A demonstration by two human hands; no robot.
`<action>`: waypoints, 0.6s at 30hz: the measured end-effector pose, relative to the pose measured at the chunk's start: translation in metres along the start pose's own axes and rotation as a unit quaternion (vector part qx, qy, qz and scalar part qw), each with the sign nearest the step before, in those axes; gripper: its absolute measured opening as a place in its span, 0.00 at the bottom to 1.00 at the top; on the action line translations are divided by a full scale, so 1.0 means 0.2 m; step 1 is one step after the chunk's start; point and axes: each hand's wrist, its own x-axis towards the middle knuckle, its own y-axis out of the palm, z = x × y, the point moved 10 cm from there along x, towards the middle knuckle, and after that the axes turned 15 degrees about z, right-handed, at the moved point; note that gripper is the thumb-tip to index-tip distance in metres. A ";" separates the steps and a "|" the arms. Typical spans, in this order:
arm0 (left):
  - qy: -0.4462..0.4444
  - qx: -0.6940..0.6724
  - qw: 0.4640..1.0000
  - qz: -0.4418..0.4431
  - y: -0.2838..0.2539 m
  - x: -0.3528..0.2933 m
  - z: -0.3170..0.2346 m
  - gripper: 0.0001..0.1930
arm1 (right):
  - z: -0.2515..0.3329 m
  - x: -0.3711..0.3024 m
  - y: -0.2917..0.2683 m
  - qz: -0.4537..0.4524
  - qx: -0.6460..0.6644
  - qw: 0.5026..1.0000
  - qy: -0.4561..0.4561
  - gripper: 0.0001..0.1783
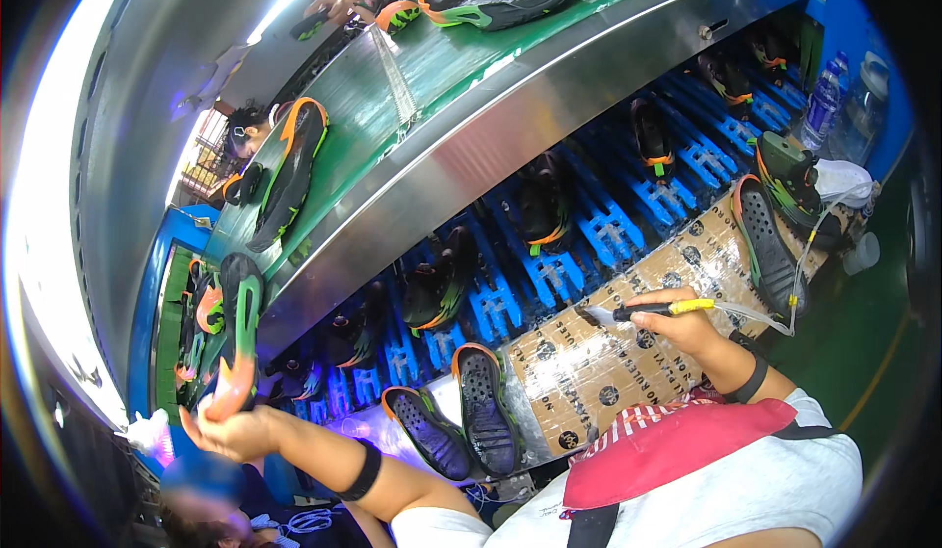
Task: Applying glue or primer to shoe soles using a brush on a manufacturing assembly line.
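Note:
My left hand (234, 434), out to the left, is closed on the orange end of a black, green and orange shoe sole (247, 324). The sole stands upward beside the end of the green conveyor belt. My right hand (684, 329) grips a brush (643, 311) with a black handle, a yellow collar and a thin clear tube running from its back. Its bristles hover over or touch the cardboard-covered bench (579, 376); I cannot tell which. Two more soles, a smaller-looking one (429, 432) and a longer one (489, 411), lie side by side in front of me.
Above the bench runs the conveyor (353, 170), with soles and a metal edge. Below it, blue racks (549, 273) hold several dark shoes. At the right are a sole (768, 244), a shoe (790, 183) and bottles (822, 106). A co-worker (206, 504) is at lower left.

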 end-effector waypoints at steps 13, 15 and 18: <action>-0.497 -0.710 0.449 0.217 0.47 -0.77 0.36 0.40 | 0.03 -0.03 0.01 0.005 -0.003 0.999 -0.031 0.14; -0.487 -0.699 0.447 0.273 0.45 -0.82 0.33 0.36 | 0.04 -0.04 0.02 0.012 -0.004 0.999 -0.034 0.14; -0.502 -0.671 0.452 0.307 0.40 -0.94 0.25 0.32 | 0.03 -0.05 0.02 0.014 0.002 1.000 -0.022 0.14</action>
